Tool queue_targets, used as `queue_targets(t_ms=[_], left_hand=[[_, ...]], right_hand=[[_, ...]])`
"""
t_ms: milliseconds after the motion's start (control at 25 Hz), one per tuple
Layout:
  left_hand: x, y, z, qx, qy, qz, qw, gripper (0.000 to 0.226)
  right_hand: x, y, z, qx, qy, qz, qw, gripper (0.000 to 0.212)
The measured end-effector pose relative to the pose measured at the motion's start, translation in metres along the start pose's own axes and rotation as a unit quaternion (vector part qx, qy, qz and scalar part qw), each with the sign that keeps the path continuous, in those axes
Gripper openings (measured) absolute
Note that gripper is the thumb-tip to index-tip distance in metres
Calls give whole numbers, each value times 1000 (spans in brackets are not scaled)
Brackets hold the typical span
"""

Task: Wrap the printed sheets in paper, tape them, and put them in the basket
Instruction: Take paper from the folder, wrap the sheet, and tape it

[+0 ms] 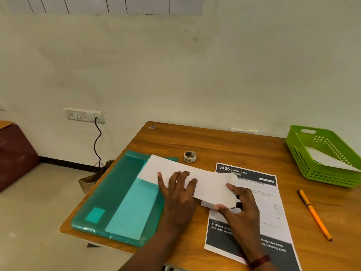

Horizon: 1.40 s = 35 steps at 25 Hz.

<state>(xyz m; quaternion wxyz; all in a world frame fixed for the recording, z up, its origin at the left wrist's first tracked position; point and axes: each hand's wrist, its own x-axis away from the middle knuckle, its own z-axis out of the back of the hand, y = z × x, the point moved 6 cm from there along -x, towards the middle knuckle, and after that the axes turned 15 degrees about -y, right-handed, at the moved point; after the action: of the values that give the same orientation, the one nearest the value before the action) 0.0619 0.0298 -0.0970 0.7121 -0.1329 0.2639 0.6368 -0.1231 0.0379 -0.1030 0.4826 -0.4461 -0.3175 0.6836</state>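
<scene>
Item, far left: a translucent teal plastic folder lay flat on the brown wooden table, its near-left corner at the table edge. Item, centre: a long folded white paper wrap rested partly on the folder. Its long axis ran from far left to near right across the person's front. Whether the sheets were already inside could not be told, though a small white block showed beneath its near-right end. The left hand pressed flat on the wrap's middle, fingers straight and spread. Item, just beyond those fingertips: a small roll of clear tape, upright on the table and apart from the wrap. The right hand pinched the wrap's right end flap between thumb and curled fingers. Item, beneath that hand: a printed sheet with dark header and footer bands, lying flat. Item, right: an orange pencil, well apart from the hands. Item, far right: a bright green perforated plastic basket holding white paper. It lay on the right hand's side, so the tape was judged nearer the left hand and the basket nearer the right.
</scene>
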Motion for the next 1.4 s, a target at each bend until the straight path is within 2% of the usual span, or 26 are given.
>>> queue_targets(t_ms=[120,240,400,520,600,720,840,1000,1080,1160,1400], left_hand=[[-1,-6,5,18,40,43,998,39],[0,-8,8,33,67,52,996,37],[1,-1,11,24,77,12,997,40],[1,9,7,-16,37,-51,998,59],[1,16,5,-43,13,-91,995,77],[1,18,1,-57,1,-107,993,99],[3,14,2,-38,9,-99,994,106],[3,11,7,-12,44,-74,996,98],[3,10,6,-9,47,-74,996,97],[3,10,4,-10,47,-84,995,98],[5,13,3,-10,43,-103,994,97]], right_hand=[[0,3,-9,33,-39,4,999,70],[0,8,-8,103,-3,56,993,63],[-1,1,1,74,33,82,993,30],[-2,-3,1,36,38,56,997,15],[-2,-3,3,11,38,46,998,14],[-4,-5,1,-57,5,55,997,6],[-7,-14,-3,-79,-47,50,995,18],[-14,-28,-5,-62,-166,58,982,13],[-16,-28,-1,-73,-217,42,972,22],[-16,-29,6,-68,-226,24,971,33],[-16,-37,7,-19,-202,38,978,34]])
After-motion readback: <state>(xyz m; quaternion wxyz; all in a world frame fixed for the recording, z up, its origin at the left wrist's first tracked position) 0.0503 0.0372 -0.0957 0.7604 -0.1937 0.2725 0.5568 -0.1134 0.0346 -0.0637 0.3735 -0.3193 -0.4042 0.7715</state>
